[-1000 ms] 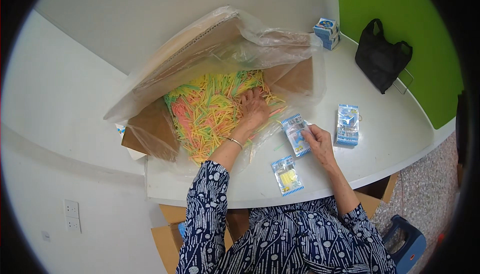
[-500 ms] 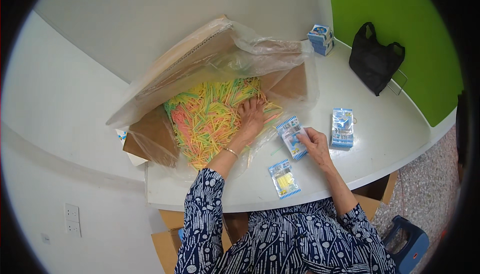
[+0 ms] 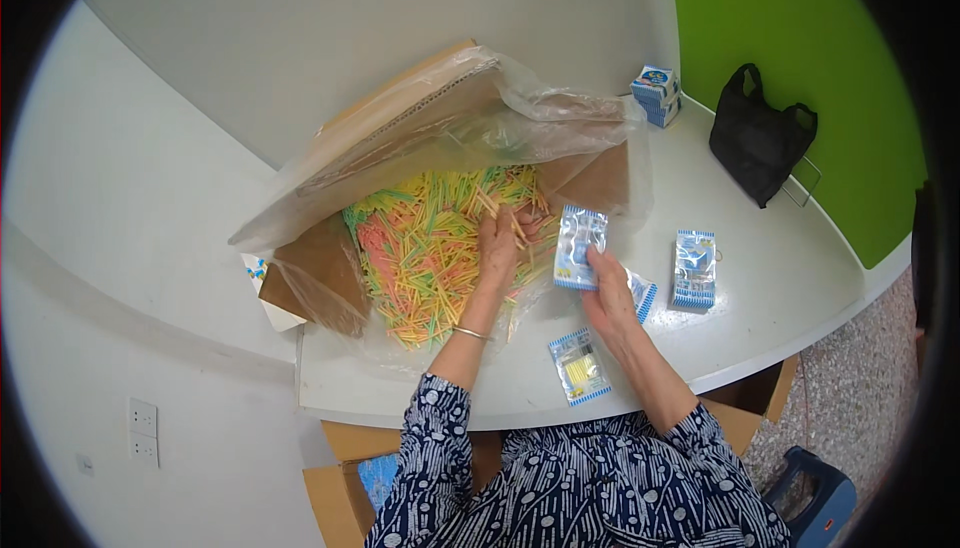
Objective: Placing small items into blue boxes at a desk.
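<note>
My left hand (image 3: 497, 245) pinches light, slippery sticks (image 3: 430, 248) by their middles while my right hand (image 3: 606, 283) grips the limp packet's (image 3: 579, 246) lower edge.

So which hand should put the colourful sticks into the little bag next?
Probably the left hand: it already pinches a few sticks over the lined box, right beside the small packet. The right hand is busy holding that packet up, so it looks better placed to keep it steady.
</note>
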`<state>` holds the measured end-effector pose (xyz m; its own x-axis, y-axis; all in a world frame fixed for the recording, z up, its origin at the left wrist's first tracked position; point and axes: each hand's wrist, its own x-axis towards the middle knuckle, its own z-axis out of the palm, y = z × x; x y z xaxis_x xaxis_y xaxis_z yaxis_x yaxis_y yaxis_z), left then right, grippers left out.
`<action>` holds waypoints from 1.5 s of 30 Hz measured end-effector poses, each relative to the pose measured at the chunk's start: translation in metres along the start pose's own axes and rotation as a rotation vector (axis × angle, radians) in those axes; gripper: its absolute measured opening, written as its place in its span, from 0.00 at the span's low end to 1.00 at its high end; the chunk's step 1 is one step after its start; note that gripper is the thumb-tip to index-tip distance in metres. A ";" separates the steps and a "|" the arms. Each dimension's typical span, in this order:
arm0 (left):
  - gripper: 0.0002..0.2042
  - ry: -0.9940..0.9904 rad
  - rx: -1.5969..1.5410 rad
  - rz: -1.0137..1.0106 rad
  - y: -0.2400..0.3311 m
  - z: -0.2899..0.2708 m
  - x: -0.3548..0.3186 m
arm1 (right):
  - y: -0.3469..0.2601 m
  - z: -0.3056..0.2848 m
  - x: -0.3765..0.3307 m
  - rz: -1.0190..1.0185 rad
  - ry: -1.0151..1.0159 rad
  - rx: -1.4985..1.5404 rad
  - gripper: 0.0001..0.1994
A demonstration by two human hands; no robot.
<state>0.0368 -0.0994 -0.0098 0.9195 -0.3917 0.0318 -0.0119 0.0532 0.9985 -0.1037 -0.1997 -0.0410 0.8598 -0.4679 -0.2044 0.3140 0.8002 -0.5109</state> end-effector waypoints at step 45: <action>0.14 -0.233 -0.464 0.078 0.058 0.009 -0.052 | -0.047 -0.011 0.006 0.347 -0.470 -0.707 0.11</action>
<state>-0.0155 -0.0843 0.0472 0.8103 -0.5617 0.1669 0.1472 0.4710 0.8698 -0.1174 -0.2444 -0.0271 0.9838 0.0802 -0.1600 -0.1786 0.3791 -0.9080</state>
